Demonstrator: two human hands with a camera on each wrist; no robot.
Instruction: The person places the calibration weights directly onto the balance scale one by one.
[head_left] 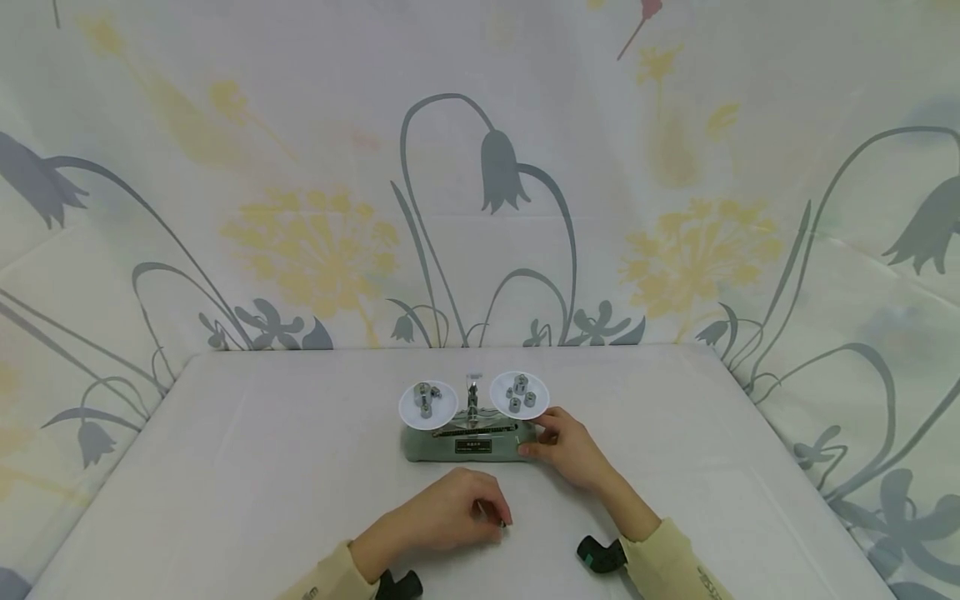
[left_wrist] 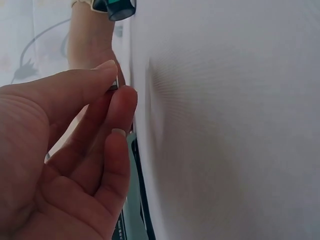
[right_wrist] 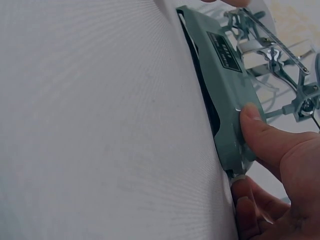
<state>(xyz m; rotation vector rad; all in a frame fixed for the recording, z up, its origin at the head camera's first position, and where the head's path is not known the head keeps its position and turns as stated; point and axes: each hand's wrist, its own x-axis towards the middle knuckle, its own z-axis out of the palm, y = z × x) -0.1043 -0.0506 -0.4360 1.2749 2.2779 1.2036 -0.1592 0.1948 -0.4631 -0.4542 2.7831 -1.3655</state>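
A green balance scale [head_left: 435, 448] stands on the white table, its dark label facing me. Several metal weights [head_left: 422, 392] sit on its left white pan [head_left: 407, 410]; the right pan [head_left: 538, 390] carries several more weights [head_left: 521, 384]. My right hand [head_left: 566, 447] grips the right end of the green base [right_wrist: 227, 95], thumb on its front face and fingers round the end. Nearer to me, my left hand [head_left: 457, 508] pinches a small metal piece [left_wrist: 114, 86] between thumb and forefinger. Most of that piece is hidden by the fingertips.
White cloth covers the table [head_left: 262, 467], and a flower-printed curtain [head_left: 465, 250] hangs behind and at both sides. Black wrist devices [head_left: 600, 555] show by both sleeves. Chrome beam parts [right_wrist: 275, 55] rise above the base in the right wrist view.
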